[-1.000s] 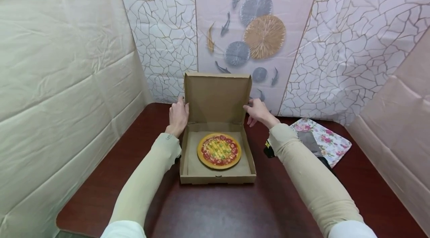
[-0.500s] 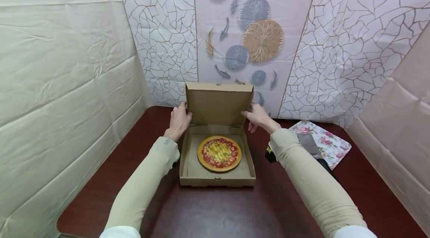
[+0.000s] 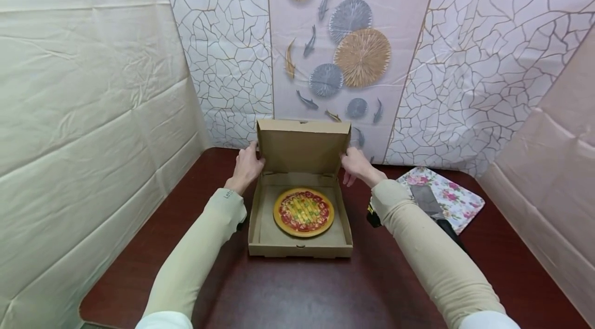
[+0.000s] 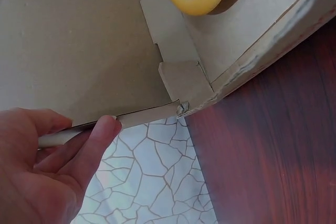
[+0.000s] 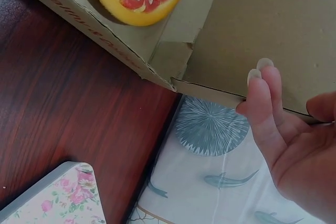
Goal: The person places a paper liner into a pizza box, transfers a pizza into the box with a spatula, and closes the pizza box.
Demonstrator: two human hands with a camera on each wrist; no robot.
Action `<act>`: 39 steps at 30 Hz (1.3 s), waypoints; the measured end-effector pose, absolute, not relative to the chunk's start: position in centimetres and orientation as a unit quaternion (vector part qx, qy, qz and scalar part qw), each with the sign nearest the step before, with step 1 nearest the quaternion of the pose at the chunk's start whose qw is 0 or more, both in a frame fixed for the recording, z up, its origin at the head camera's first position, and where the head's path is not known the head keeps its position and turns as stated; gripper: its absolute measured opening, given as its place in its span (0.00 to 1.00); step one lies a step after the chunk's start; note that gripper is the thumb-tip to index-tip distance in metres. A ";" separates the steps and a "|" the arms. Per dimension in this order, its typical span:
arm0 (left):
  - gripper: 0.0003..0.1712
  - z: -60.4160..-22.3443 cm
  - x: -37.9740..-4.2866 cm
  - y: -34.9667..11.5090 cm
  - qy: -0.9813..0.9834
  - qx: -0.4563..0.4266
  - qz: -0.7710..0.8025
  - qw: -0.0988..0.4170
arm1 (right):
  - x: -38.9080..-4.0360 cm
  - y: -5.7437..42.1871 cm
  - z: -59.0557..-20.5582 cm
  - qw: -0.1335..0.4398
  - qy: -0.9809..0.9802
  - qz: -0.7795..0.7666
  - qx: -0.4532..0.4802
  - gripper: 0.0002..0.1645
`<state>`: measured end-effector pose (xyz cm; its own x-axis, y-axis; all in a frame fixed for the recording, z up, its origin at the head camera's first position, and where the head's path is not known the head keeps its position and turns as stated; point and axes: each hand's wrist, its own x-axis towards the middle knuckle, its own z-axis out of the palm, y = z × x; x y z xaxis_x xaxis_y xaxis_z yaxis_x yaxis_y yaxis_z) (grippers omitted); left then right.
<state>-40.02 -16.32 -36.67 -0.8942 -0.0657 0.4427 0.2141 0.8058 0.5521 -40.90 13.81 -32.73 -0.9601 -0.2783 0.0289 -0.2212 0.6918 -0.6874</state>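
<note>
A cardboard pizza box (image 3: 300, 251) lies on the table with its lid (image 3: 302, 151) raised at the back, leaning a little forward. Inside the base is a round pizza (image 3: 303, 213) with red and yellow topping. My left hand (image 3: 246, 168) pinches the lid's left side edge; in the left wrist view the thumb and fingers lie on either side of that cardboard wall (image 4: 149, 115). On the opposite side, my right hand (image 3: 358, 163) holds the lid's right side edge between thumb and fingers, with two fingertips (image 5: 256, 80) extended in the right wrist view.
A floral mat (image 3: 448, 194) with a grey patch lies on the dark red table (image 3: 307, 293) at the right, partly behind the right sleeve. A black object with a yellow mark (image 3: 373, 217) sits by the right wrist. Patterned cloth (image 3: 228, 50) hangs behind the table.
The lid has tipped forward, its top edge now lower and its front flap showing more. Both hands have moved with it along its sides. The pizza stays in place.
</note>
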 end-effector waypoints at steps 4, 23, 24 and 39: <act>0.28 -36.8 -40.3 -16.3 -0.921 -0.048 -0.319 0.221 | -41.0 13.9 -32.9 0.035 0.920 -0.366 -0.135 0.19; 0.28 -37.3 -41.8 -15.3 -0.909 -0.037 -0.361 0.205 | -41.8 14.8 -33.8 0.003 0.918 -0.378 -0.123 0.19; 0.28 -37.2 -41.9 -15.2 -0.908 -0.037 -0.364 0.205 | -41.9 14.9 -33.7 0.001 0.917 -0.379 -0.124 0.19; 0.25 -37.5 -42.6 -14.5 -0.887 -0.072 -0.425 0.163 | -42.1 16.3 -34.3 -0.011 0.906 -0.408 -0.110 0.15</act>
<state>-42.57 -14.50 -37.55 -0.9364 -0.0101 0.3509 0.2672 0.6276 0.7312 -42.08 16.25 -34.31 -0.9755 -0.1908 0.1094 -0.2084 0.6427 -0.7373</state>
